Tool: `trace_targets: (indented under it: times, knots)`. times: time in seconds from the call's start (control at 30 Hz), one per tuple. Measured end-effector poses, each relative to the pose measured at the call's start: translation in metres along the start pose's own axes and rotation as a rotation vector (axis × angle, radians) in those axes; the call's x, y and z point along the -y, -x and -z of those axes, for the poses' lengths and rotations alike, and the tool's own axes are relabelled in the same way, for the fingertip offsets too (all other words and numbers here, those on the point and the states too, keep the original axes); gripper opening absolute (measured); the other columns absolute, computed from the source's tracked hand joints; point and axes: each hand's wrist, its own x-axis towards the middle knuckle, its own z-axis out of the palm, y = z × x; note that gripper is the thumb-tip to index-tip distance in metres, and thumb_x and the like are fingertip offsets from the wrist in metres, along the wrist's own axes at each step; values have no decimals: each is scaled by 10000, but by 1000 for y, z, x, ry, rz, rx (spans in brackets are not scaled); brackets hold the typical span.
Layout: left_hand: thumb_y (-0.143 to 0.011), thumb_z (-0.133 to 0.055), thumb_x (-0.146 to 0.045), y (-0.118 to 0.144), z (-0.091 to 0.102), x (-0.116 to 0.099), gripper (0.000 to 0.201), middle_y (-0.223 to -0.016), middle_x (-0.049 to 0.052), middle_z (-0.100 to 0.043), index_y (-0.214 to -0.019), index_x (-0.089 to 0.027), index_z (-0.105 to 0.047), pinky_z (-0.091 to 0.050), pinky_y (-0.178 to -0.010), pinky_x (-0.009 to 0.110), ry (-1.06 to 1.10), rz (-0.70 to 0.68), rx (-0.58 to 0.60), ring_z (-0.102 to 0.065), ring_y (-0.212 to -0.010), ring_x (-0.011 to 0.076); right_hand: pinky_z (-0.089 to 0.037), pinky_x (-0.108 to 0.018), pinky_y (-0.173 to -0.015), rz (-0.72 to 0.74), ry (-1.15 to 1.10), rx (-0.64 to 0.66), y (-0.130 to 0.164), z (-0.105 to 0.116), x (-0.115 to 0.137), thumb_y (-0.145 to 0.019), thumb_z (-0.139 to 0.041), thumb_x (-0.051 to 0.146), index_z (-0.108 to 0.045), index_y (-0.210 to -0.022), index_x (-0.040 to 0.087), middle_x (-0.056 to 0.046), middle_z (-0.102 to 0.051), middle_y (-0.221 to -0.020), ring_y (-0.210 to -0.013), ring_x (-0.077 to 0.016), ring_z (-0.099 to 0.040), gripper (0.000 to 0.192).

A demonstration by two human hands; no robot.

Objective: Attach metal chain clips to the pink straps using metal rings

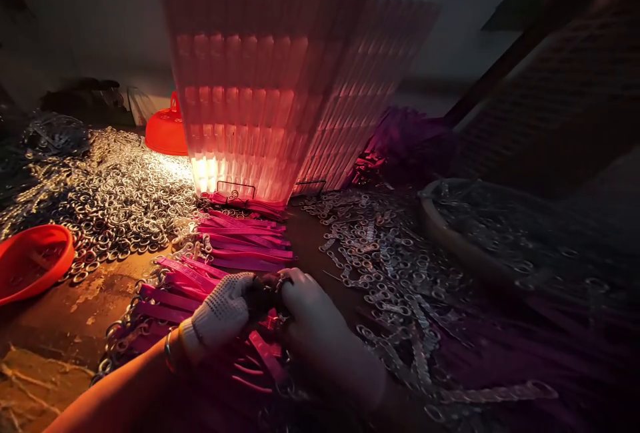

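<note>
My left hand (225, 306), in a white glove with dark dots, and my right hand (310, 313), also pale-gloved, meet at the lower middle. Both are closed, fingertips together, on a pink strap (271, 318) that shows between them. The fingertips are dark and partly in shadow, so the exact grip is hidden. Just below the hands another pink strap (267, 353) slants toward a metal ring. Rows of pink straps (245, 239) with rings at their left ends lie beneath and beyond my left hand.
A heap of metal rings (125, 193) lies left under a red lamp shade (167, 133). A red bowl (37, 263) sits at the left edge. Clear ridged plastic panels (250, 106) stand behind. Ringed metal strips (385, 259) and a large basin (450, 233) lie right.
</note>
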Motion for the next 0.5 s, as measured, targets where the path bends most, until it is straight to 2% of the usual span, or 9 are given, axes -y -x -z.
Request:
trace_targets:
  times: [0.07,0.13,0.23,0.3,0.33,0.4,0.47,0.5]
  knots:
    - [-749,-495,-200,-1,2,-4,91,-504,-36,-468,-680,-161,-539,-281,-395,183,70,63,23,-379,-406,65,-379,-304,-731,58,131,55,1,4,-3,-680,-596,126,-651,-842,161,-101,-629,-887,-820,-220,-533,175]
    - [-729,-507,-194,-2,1,-5,74,-503,-42,-446,-661,-165,-515,-267,-393,180,129,104,47,-368,-405,60,-348,-292,-684,70,174,61,3,5,-6,-707,-620,179,-629,-766,152,-97,-621,-807,-748,-201,-518,65]
    - [-739,-549,-211,-7,-1,-2,100,-503,-47,-430,-659,-159,-518,-254,-399,171,158,93,56,-357,-418,52,-318,-261,-613,1,-32,74,7,0,-14,-781,-589,222,-623,-772,161,-57,-637,-734,-663,-166,-503,69]
    - [-781,-573,-289,-21,2,-1,144,-509,-54,-430,-718,-160,-552,-251,-387,172,148,121,85,-341,-405,52,-303,-248,-574,-87,-218,77,10,-3,-21,-827,-538,219,-620,-778,179,-25,-647,-699,-624,-152,-499,104]
    - [-799,-583,-340,-33,4,-3,186,-513,-57,-431,-758,-160,-575,-260,-381,176,102,146,115,-334,-396,52,-297,-247,-562,-141,-277,52,12,-5,-25,-841,-514,210,-617,-771,183,-20,-651,-689,-609,-149,-499,127]
    - [-835,-575,-422,-68,13,-10,277,-514,-54,-451,-843,-149,-627,-305,-381,193,-134,191,157,-351,-384,61,-290,-253,-550,-241,-319,-50,15,-10,-30,-855,-481,204,-607,-748,181,-29,-651,-670,-582,-147,-499,167]
    - [-877,-562,-419,-115,23,-20,313,-560,-18,-539,-903,-130,-677,-398,-444,212,-535,155,75,-461,-442,82,-290,-259,-550,-266,-318,-141,19,-20,-32,-847,-468,194,-605,-739,182,-41,-656,-673,-580,-151,-514,175]
    - [-888,-567,-344,-140,27,-24,265,-647,17,-609,-922,-112,-692,-451,-512,224,-613,138,7,-535,-528,97,-292,-261,-551,-234,-307,-150,22,-27,-32,-824,-471,178,-607,-735,184,-45,-663,-682,-588,-154,-530,163]
